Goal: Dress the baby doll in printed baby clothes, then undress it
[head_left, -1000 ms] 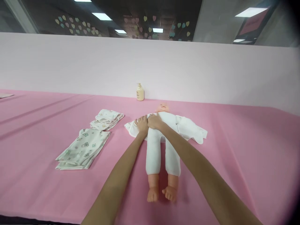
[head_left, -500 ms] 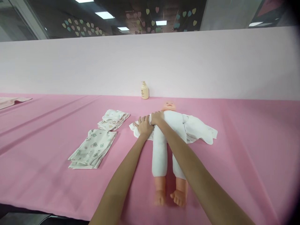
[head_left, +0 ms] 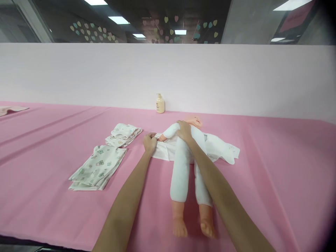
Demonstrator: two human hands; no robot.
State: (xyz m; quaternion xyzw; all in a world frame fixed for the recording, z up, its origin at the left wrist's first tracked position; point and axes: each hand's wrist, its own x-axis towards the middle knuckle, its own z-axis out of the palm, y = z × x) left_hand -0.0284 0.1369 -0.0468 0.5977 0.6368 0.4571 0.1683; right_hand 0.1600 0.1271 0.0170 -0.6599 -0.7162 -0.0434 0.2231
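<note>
A baby doll (head_left: 180, 175) with a white cloth body lies on its back, rolled a little to the right with its head turned that way. A white baby garment (head_left: 166, 150) is spread beneath its torso, one sleeve reaching out at the right. My left hand (head_left: 150, 142) is closed on the garment's left edge, close to the doll's small hand. Across the doll's upper chest and shoulder, my right hand (head_left: 184, 131) grips the body; its fingertips are partly hidden. The doll's bare feet point toward me.
Folded patterned cloths (head_left: 98, 166) lie to the left, with a smaller folded stack (head_left: 123, 134) behind them. A cream pump bottle (head_left: 160, 104) stands by the white wall (head_left: 105, 73). Another cloth (head_left: 12, 110) lies at the far left of the pink table cover (head_left: 262, 196).
My left hand has moved left and closed on the garment's edge. The doll has rolled to the right, its head turning too, and its left-side arm now shows. My right hand stays on its upper body.
</note>
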